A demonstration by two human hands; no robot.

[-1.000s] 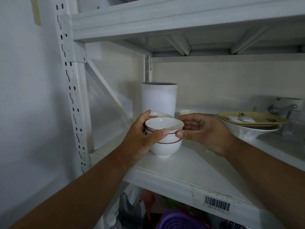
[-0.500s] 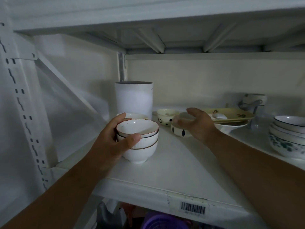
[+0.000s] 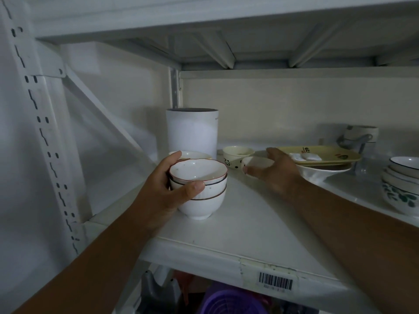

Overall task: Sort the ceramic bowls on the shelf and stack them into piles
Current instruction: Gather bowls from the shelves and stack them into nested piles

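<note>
A pile of three white bowls with thin dark rims (image 3: 201,196) stands on the white shelf (image 3: 260,227). My left hand (image 3: 167,189) grips the pile from the left, thumb across the front and fingers behind. Further back, my right hand (image 3: 275,171) curls round a small white bowl (image 3: 256,163) that sits on the shelf. A cream bowl with dark spots (image 3: 237,156) stands just behind it. Another white bowl (image 3: 192,154) peeks out behind the pile.
A tall white cylinder (image 3: 192,133) stands at the back. A yellow rectangular plate (image 3: 317,155) lies on a wide white bowl (image 3: 319,172). A stack of leaf-patterned bowls (image 3: 401,186) sits at the right edge. A mug (image 3: 360,135) stands at the back right.
My right hand left the pile and reached back to the small white bowl, closing its fingers round it. My left hand kept its hold on the pile. The view shifted right.
</note>
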